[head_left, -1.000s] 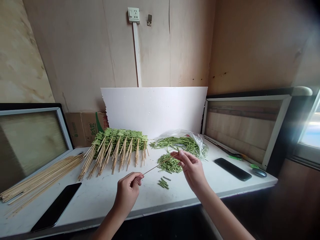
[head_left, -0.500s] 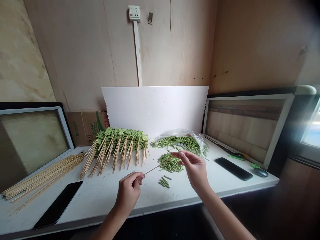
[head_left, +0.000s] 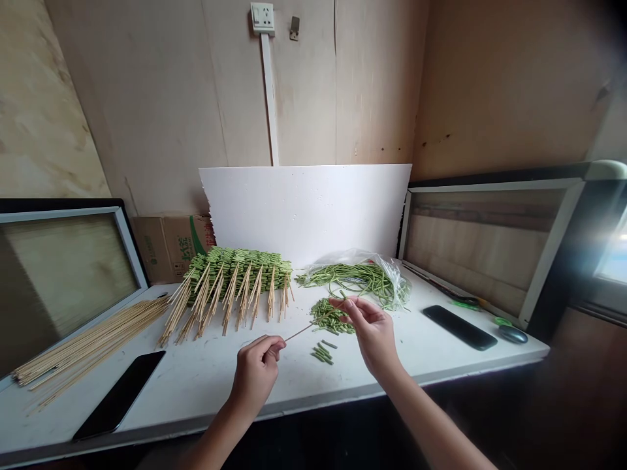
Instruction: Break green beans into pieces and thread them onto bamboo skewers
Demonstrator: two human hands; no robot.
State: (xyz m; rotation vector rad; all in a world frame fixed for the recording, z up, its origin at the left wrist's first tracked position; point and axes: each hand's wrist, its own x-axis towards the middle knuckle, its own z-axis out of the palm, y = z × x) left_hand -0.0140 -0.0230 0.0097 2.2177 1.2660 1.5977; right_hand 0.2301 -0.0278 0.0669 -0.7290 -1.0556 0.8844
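My left hand (head_left: 257, 369) pinches one end of a thin wooden skewer (head_left: 300, 331) above the front of the white table. The skewer slants up to the right, toward my right hand (head_left: 369, 326), whose fingertips are closed on a short green bean piece (head_left: 342, 295). Under and behind that hand lies a pile of cut bean pieces (head_left: 330, 316). Several loose bean pieces (head_left: 322, 353) rest between the hands, nearer the front edge. Whether the skewer's tip is inside the held bean is too small to tell.
Skewered beans (head_left: 240, 274) are stacked at back left, beside bare skewers (head_left: 93, 333) and a dark phone (head_left: 120, 395). Long beans (head_left: 357, 277) lie in a plastic bag behind. Another phone (head_left: 459, 327) and a mouse (head_left: 512, 333) are at the right.
My right hand has moved slightly left, toward my left hand, still pinching. The camera view has shifted a little. My left hand keeps its hold on the skewer.
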